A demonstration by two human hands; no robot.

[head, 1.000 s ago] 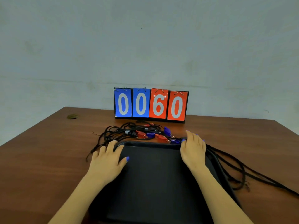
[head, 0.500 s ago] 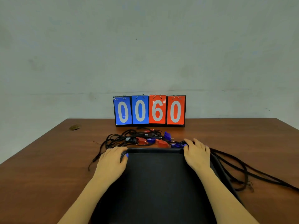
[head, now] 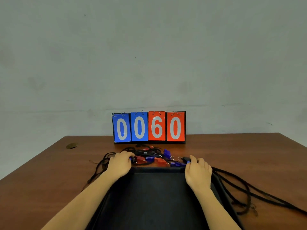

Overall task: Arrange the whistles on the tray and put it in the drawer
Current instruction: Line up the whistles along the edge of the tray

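Note:
A black tray (head: 157, 169) lies on the brown table in front of me, its inside bare. Just past its far rim sits a tangled pile of whistles on black cords: a red whistle (head: 140, 160), a blue whistle (head: 167, 153) and others. My left hand (head: 120, 164) is at the left end of the pile, its fingers curled on a dark whistle (head: 132, 159). At the pile's right end, over the tray's far right corner, my right hand (head: 197, 170) pinches a black whistle (head: 184, 158) at its fingertips.
A flip scoreboard (head: 148, 127) reading 0060 stands behind the pile against the wall. Long black cords (head: 232, 185) trail off to the right of the tray. A round cable hole (head: 71, 145) is at the table's far left.
Both hands slid forward from the tray's far corners to the whistle pile and their fingers curled onto whistles. The camera tilted up, so the table sits lower in view.

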